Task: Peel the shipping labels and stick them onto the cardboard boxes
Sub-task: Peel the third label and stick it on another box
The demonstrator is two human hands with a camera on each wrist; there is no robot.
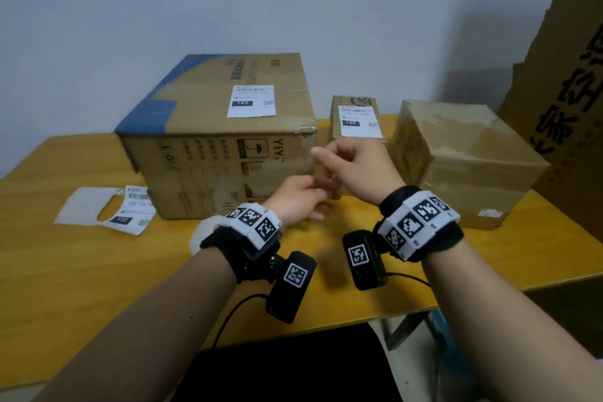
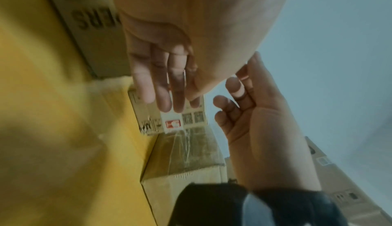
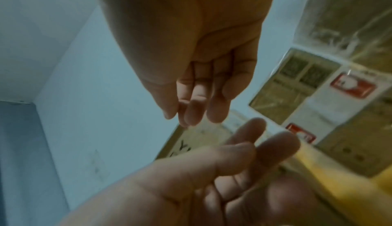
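Our left hand and right hand hover together at mid-worktop, fingers loosely spread, holding nothing that we can see. The remaining label lies at nine o'clock beside its peeled backing. It looks thin, limp and sticky, so we judge it best lifted by a corner. The unlabelled box sits at two o'clock.

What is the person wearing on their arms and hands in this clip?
Both forearms are bare, with no sleeves or gloves. Each wrist carries a black strap topped by white blocks printed with black square marker codes: left wrist band, right wrist band. A black camera module with its own marker hangs under each wrist, trailing a thin black cable.
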